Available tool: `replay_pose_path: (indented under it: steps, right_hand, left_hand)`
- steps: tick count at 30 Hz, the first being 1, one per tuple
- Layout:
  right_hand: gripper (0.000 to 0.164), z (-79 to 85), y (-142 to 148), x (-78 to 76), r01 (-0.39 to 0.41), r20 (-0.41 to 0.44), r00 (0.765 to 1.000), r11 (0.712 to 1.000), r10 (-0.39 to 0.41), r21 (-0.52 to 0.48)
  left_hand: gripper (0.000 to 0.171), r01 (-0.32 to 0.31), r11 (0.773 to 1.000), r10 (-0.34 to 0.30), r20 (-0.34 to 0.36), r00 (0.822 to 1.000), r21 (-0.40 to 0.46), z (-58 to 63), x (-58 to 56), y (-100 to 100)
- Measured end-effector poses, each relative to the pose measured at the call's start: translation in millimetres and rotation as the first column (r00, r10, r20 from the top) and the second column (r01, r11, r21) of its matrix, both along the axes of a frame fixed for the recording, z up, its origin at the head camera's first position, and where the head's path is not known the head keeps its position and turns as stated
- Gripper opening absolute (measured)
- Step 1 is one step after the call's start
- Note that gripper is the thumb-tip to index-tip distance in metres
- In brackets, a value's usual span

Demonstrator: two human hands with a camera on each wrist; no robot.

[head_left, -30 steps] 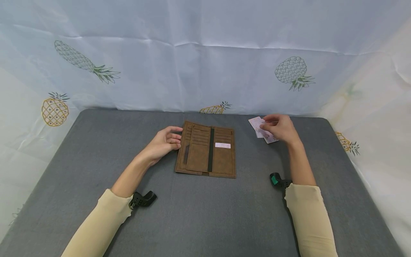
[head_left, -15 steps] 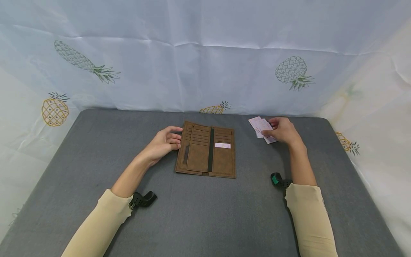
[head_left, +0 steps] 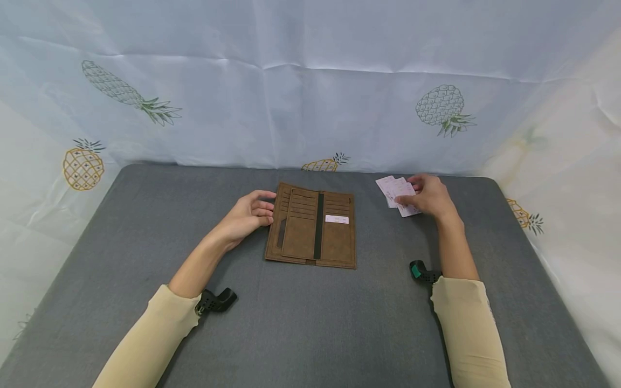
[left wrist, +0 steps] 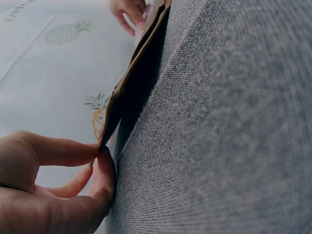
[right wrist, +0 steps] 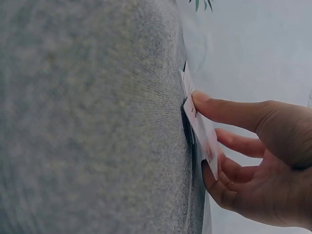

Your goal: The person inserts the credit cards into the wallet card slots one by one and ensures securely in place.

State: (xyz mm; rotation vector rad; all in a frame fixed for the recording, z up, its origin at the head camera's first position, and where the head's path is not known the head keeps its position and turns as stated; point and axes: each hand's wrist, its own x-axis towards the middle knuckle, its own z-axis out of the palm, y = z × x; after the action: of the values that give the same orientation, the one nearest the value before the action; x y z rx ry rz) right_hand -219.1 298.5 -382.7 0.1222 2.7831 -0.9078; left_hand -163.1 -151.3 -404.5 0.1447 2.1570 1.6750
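Note:
An open brown wallet (head_left: 298, 235) lies on the grey table, a dark strip down its middle. One pale pink card (head_left: 337, 219) pokes out of a slot on its right side. My left hand (head_left: 246, 216) pinches the wallet's left edge between thumb and finger, and the left wrist view shows that edge raised off the cloth. Over to the right, several pale pink cards (head_left: 386, 186) lie overlapped. My right hand (head_left: 429, 196) grips the nearest card (right wrist: 205, 141), its thumb on the face and a fingertip behind the far edge; the right wrist view shows this card tilted up.
The grey cloth-covered table (head_left: 310, 323) ends at a white curtain (head_left: 218, 108) with pineapple prints, just behind the wallet and cards. Black wrist cameras sit on the left wrist (head_left: 215, 300) and the right wrist (head_left: 423, 272), low over the cloth.
My right hand has shifted slightly right, its fingers moving from above the cards to the right edge of the top one. The left hand and wallet have stayed in place.

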Motion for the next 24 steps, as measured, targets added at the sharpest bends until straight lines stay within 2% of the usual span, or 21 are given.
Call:
replay_pose_path:
  steps: [6,11,16,24]
  right_hand:
    - [0.071,-2.4,3,-0.3,0.022,-0.034,0.999,1.000,-0.022,-0.008]
    - [0.059,-3.8,5,-0.7,0.012,-0.080,0.997,1.000,-0.013,-0.021]
    - [0.043,-2.5,4,-0.4,-0.011,-0.109,0.994,0.995,0.000,-0.100]
    - [0.041,7.0,-6,1.8,-0.033,-0.110,0.994,0.977,0.010,-0.212]
  left_hand:
    - [0.065,0.001,1.000,-0.001,0.000,1.000,-0.001,0.3,-0.4,0]
    - [0.065,0.002,1.000,-0.002,0.005,1.000,-0.002,0.3,-0.3,0]
    - [0.065,0.003,1.000,-0.003,0.007,1.000,0.000,0.4,0.1,0]
    - [0.065,0.003,1.000,-0.003,0.003,1.000,0.000,0.3,0.4,-1]
